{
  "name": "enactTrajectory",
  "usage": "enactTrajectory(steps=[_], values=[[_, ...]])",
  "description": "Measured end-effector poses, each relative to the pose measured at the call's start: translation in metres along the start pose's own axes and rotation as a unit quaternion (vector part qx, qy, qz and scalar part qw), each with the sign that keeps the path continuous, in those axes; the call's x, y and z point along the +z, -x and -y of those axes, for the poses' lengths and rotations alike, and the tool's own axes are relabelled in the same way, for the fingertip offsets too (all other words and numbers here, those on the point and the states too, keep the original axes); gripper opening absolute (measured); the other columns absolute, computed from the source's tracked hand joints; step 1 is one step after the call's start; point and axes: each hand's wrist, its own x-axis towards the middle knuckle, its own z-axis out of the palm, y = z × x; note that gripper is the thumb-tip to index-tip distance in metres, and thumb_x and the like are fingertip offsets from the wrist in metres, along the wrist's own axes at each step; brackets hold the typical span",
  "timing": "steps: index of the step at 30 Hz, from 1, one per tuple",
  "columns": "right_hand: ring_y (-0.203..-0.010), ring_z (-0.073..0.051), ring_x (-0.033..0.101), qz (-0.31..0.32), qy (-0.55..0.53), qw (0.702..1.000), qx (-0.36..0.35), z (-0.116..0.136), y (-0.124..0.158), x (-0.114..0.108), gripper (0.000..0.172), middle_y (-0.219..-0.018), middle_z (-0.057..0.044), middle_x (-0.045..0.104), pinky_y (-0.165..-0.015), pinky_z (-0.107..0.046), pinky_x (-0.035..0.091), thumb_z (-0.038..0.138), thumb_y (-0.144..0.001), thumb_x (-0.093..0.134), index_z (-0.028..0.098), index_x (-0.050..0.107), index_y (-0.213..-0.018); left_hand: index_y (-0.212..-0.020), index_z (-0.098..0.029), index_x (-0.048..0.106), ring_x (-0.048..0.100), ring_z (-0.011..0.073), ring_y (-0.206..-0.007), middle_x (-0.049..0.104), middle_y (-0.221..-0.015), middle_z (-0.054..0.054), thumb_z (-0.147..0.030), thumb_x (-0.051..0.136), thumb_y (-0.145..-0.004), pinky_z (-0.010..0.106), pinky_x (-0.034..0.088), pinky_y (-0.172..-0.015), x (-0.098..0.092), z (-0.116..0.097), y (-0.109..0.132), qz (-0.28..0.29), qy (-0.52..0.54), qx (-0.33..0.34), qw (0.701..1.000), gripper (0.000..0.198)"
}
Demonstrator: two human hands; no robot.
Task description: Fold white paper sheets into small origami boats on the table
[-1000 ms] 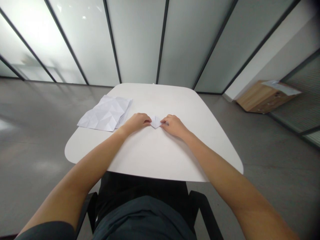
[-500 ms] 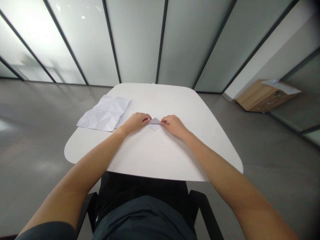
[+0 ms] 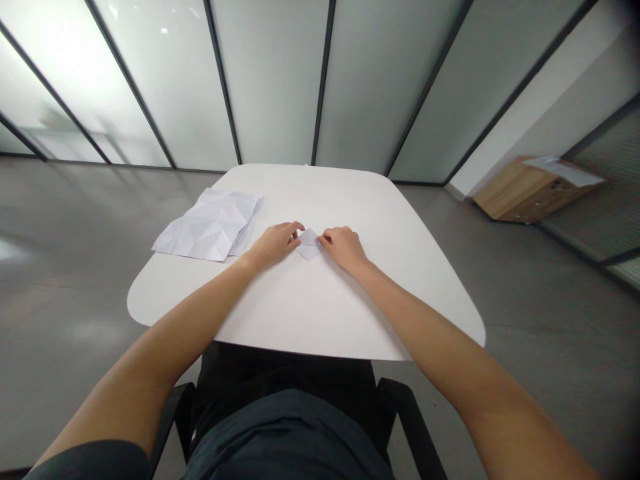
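Observation:
A small folded sheet of white paper [image 3: 309, 249] lies on the white table [image 3: 310, 313] in front of me, diamond-shaped, with a crease across its middle. At its left corner is my left hand [image 3: 277, 244], fingers curled, the thumb against the paper and a small gap below the index finger. My right hand [image 3: 345, 245] pinches the right corner between thumb and fingers, which hide that corner. Both forearms reach in over the near table edge.
Creased white sheets [image 3: 210, 223] lie in a stack on the table's left side. A wooden cabinet [image 3: 525, 193] with papers on top stands on the floor at right. Frosted glass panels [image 3: 273, 80] rise behind the table. Black chair armrests [image 3: 407, 413] flank me.
The paper's upper part now looks flatter and its diamond shape shows more fully. My right hand has shifted slightly left, and the left fingers have lifted a little.

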Motion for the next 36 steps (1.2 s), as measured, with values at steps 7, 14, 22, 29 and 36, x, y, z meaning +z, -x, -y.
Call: enactTrajectory(steps=[7,14,22,29,36], values=[[-0.102,-0.024,0.064,-0.010,-0.036,0.999,-0.016,-0.003,0.000,0.004,0.027,-0.105,-0.005,0.079,-0.093,-0.036,0.043,0.036,-0.104,0.064,0.026,0.074,-0.127,-0.129,-0.022,0.071,0.071,0.0195,-0.102,0.072,-0.120,0.008,-0.024,0.058,-0.099,0.033,0.053,-0.098,0.000,0.003,-0.001,0.013,0.002,0.022,1.000,0.033],[-0.113,-0.029,0.059,0.027,0.011,0.997,-0.065,-0.001,0.000,0.003,0.037,-0.116,-0.011,0.074,-0.093,-0.038,0.043,0.031,-0.110,0.050,0.034,0.073,-0.139,-0.118,-0.022,0.081,0.071,0.0209,-0.101,0.074,-0.109,0.008,-0.028,0.054,-0.104,0.031,0.053,-0.097,-0.002,0.004,-0.004,0.045,-0.030,0.045,0.998,0.031],[-0.116,-0.032,0.057,0.029,0.017,0.997,-0.067,-0.001,0.000,0.006,0.040,-0.119,-0.011,0.073,-0.090,-0.040,0.043,0.029,-0.110,0.047,0.033,0.071,-0.142,-0.123,-0.026,0.080,0.071,0.0200,-0.097,0.073,-0.109,0.007,-0.033,0.050,-0.106,0.029,0.053,-0.090,-0.008,0.003,0.000,0.060,-0.042,0.055,0.996,0.035],[-0.119,-0.032,0.056,0.017,0.015,0.998,-0.057,0.007,0.004,0.002,0.037,-0.119,-0.012,0.073,-0.094,-0.040,0.043,0.037,-0.110,0.049,0.030,0.073,-0.137,-0.136,-0.033,0.071,0.071,0.0223,-0.099,0.072,-0.115,0.006,-0.040,0.046,-0.109,0.031,0.052,-0.082,-0.002,-0.022,0.001,0.009,-0.099,-0.024,0.995,0.037],[-0.118,-0.032,0.058,0.026,0.012,0.998,-0.050,0.008,0.003,0.001,0.037,-0.121,-0.012,0.073,-0.096,-0.040,0.045,0.042,-0.108,0.053,0.029,0.073,-0.136,-0.127,-0.034,0.076,0.070,0.0215,-0.092,0.068,-0.109,0.005,-0.040,0.053,-0.107,0.030,0.049,-0.076,0.003,-0.019,-0.001,0.020,-0.120,-0.033,0.992,0.032]])
